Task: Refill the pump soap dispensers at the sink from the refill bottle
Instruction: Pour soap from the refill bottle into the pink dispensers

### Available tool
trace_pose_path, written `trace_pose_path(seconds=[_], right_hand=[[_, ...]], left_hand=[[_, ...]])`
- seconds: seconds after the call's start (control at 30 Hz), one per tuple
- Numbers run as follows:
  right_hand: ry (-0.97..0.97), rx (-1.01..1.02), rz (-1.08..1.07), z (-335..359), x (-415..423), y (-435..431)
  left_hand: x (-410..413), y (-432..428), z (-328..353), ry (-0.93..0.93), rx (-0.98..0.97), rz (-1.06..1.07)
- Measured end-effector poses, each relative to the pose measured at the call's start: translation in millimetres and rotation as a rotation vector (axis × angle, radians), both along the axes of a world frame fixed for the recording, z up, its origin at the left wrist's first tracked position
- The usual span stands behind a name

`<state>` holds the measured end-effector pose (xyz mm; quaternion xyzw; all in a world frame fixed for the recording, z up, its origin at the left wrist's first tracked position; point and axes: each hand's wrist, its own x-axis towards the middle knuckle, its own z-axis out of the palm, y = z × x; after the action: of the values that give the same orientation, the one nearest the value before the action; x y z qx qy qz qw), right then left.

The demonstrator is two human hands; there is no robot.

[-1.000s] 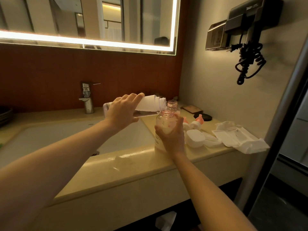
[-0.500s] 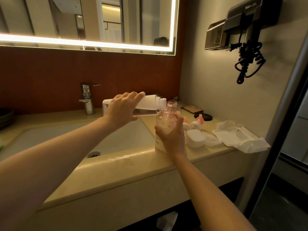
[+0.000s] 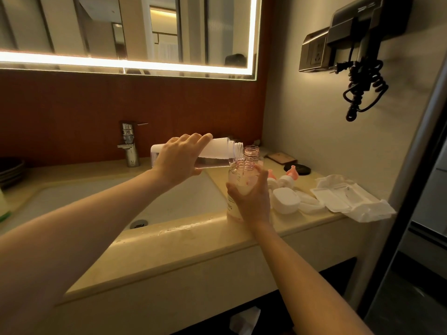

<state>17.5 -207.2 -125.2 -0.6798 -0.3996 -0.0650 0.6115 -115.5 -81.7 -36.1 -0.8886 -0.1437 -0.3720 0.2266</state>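
Note:
My left hand [image 3: 180, 158] grips the clear refill bottle [image 3: 217, 153], which has a white label and lies almost level, its open threaded mouth right over the neck of a pinkish soap dispenser bottle [image 3: 242, 180]. That dispenser stands uncapped on the counter edge, and my right hand [image 3: 252, 198] holds its body. A second uncapped pink dispenser bottle [image 3: 252, 151] stands just behind it. Two white pump heads with pink nozzles [image 3: 286, 176] lie on the counter to the right.
The basin [image 3: 174, 201] with its drain lies left of the bottles, and a chrome tap [image 3: 129, 145] stands behind. White containers [image 3: 285, 200] and a crumpled white wrapper [image 3: 348, 195] lie on the right of the counter [image 3: 193, 240]. A wall-mounted hair dryer [image 3: 360, 44] hangs above.
The refill bottle's rear end has risen a little, so the bottle lies flatter over the dispenser's neck. My right hand has stayed on the dispenser.

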Motion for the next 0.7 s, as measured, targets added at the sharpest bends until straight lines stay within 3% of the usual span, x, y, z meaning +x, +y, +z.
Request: trace_pose_path(seconds=[0.7], right_hand=[[-0.017, -0.008, -0.003, -1.2, 1.1, -0.3]], left_hand=[[0.4, 2.4, 2.4, 0.010, 0.033, -0.007]])
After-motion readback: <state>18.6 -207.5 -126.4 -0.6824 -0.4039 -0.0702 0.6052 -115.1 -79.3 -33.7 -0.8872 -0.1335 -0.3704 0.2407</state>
